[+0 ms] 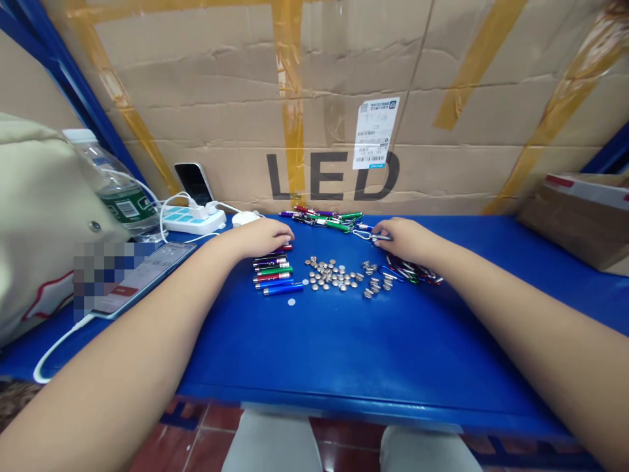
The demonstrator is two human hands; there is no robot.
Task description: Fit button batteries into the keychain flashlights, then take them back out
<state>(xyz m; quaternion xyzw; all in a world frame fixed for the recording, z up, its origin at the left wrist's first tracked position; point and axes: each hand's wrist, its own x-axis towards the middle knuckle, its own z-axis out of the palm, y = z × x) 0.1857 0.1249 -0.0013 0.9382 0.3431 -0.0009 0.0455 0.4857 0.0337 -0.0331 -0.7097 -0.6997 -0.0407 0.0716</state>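
Note:
My left hand [260, 237] is bent over the far end of a row of small metal tubes, its fingers closed around a red tube [287, 248] whose end peeks out. Below it lie more tubes, among them a green tube [275, 271] and a blue tube [284, 289]. At the right, my right hand [405, 239] pinches a silver carabiner clip [382, 238]. Beside its fingertips is a pile of coloured penlights with clips [324, 219]. Several loose carabiners [413, 270] lie under the right wrist. Small button cells [334, 274] are scattered between the hands.
A large cardboard box [221, 118] stands along the back. On the left are a phone [152, 275], a power strip [189, 219], a water bottle [122, 196] and a beige bag [44, 216]. A smaller carton [580, 219] sits at the right on the blue table [344, 354].

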